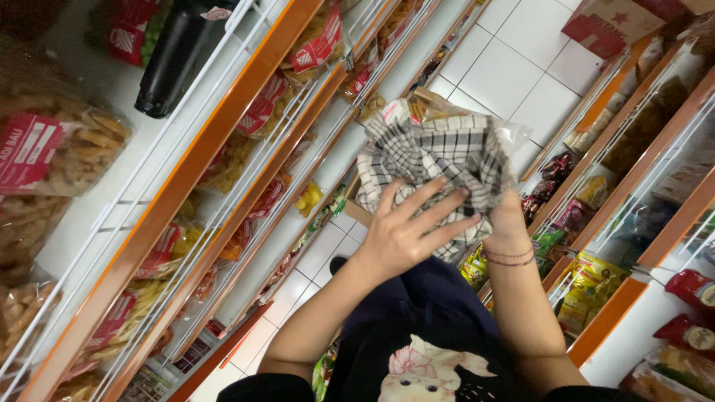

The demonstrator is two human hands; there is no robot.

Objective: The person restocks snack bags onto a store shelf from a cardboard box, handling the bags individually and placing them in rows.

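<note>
Head view, single entry. Your left hand (402, 234) lies flat on the checked cloth (439, 160), its fingers (436, 212) spread apart and pressing the fabric rather than pinching it. Your right hand (506, 216) sits under and behind the cloth, mostly covered; its fingers look closed into the fabric from below, bunching it (the tips themselves are hidden, so the exact hold is a judgement). The cloth is held in the air in front of you, above the aisle floor (521, 67) and between the two shelf runs, touching neither. A clear snack packet (436, 108) shows just behind the cloth's top edge, its film spreading out to the right; whether the cloth wraps it or only rests against it cannot be told. Progress, as judged from this view: the cloth is gathered and applied to the packet, so wiping looks in hand, not finished; the packet is not on any shelf. Left shelf (186, 171), orange-edged with white wire rails: bagged crisps and fried snacks, one dark bottle (175, 59) lying on the top tier. Right shelf (633, 290): assorted coloured packets. A cardboard box (357, 212) sits low at the left shelf's foot.
</note>
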